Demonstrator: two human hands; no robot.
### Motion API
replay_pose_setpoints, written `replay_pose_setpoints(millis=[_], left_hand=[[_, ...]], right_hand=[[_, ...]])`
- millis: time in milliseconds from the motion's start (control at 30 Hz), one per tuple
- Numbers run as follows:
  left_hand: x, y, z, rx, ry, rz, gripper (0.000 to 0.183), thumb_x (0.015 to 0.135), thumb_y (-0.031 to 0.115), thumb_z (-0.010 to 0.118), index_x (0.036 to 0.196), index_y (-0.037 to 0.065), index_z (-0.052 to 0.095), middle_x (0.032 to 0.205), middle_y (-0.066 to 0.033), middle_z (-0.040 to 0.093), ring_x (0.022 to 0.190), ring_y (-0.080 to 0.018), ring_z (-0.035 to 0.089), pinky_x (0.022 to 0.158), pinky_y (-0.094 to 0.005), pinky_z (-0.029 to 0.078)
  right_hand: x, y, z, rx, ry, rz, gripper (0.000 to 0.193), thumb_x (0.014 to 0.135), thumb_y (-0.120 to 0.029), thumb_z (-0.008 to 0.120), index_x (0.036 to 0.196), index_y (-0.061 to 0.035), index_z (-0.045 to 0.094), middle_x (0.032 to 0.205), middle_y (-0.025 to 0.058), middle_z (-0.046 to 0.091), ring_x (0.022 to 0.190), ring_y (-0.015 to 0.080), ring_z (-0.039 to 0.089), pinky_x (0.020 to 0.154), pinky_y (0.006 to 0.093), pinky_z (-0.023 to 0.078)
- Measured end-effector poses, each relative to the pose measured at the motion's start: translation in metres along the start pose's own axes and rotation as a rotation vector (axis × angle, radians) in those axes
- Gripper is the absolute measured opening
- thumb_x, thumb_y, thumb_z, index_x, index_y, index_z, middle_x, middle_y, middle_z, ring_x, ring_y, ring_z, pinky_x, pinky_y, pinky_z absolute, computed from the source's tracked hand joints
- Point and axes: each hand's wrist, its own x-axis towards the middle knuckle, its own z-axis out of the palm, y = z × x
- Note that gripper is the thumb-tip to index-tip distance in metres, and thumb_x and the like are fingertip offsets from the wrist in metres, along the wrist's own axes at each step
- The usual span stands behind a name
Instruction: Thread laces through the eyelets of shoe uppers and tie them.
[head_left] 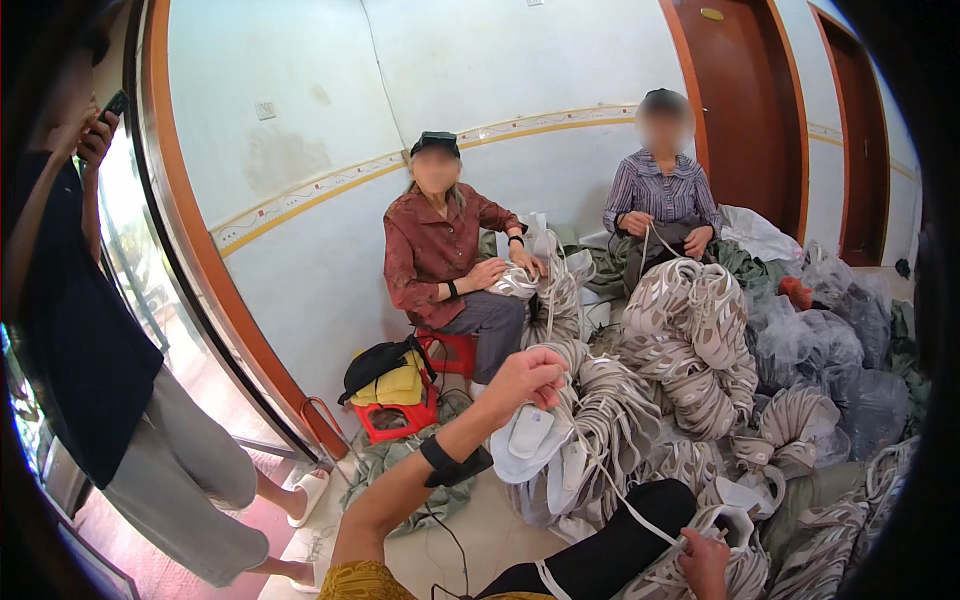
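A pale floor [515,530] carries heaped stacks of grey-and-white shoe uppers [690,340], with clear plastic bags [815,345] at their right. Behind, a whitish wall [330,100] bears a patterned border [545,123]; reddish-brown doors [745,110] lie at right. At left, beside an orange-brown door frame [215,260], a standing person [80,330] lifts a phone [117,104]. Two co-workers sit by the wall, one on a red stool [450,353].

In the foreground, a white shoelace [625,502] runs between two hands: the raised left hand [530,382] has its grip closed on the upper end; the right hand [706,562] has its grip together on the lower end, just at a single shoe upper [722,522].

The right fingers partly cover this upper; whether they also pinch it, I cannot tell. Faces are blurred, the standing person's head is partly lost in the dark rim, and the bags' contents are indistinct.
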Motion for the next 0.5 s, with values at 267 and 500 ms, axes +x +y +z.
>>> replay_pose_setpoints(millis=[267, 500], left_hand=[[0.002, -0.024, 0.045, 0.497, -0.168, 0.097, 0.023, 0.082, 0.018, 0.055, 0.099, 0.003, 0.057, 0.079, -0.0064, 0.061, 0.063, -0.0136, 0.062, 0.053, -0.0265, 0.047], [0.016, -0.05, 0.069, 1.347, -0.038, 0.524, 0.036, 0.071, 0.012, 0.066, 0.105, 0.008, 0.055, 0.104, -0.0112, 0.059, 0.087, -0.0292, 0.06, 0.072, -0.0388, 0.049]], right_hand=[[-0.013, 0.01, -0.013, 0.109, -0.124, 0.215, 0.036, 0.063, -0.012, 0.062, 0.099, -0.0133, 0.064, 0.067, 0.0099, 0.06, 0.06, 0.028, 0.059, 0.058, 0.0372, 0.047], [-0.005, -0.013, -0.033, 0.09, -0.114, 0.152, 0.039, 0.068, -0.007, 0.057, 0.105, -0.0161, 0.064, 0.071, 0.0109, 0.06, 0.065, 0.0275, 0.059, 0.058, 0.0382, 0.047]])
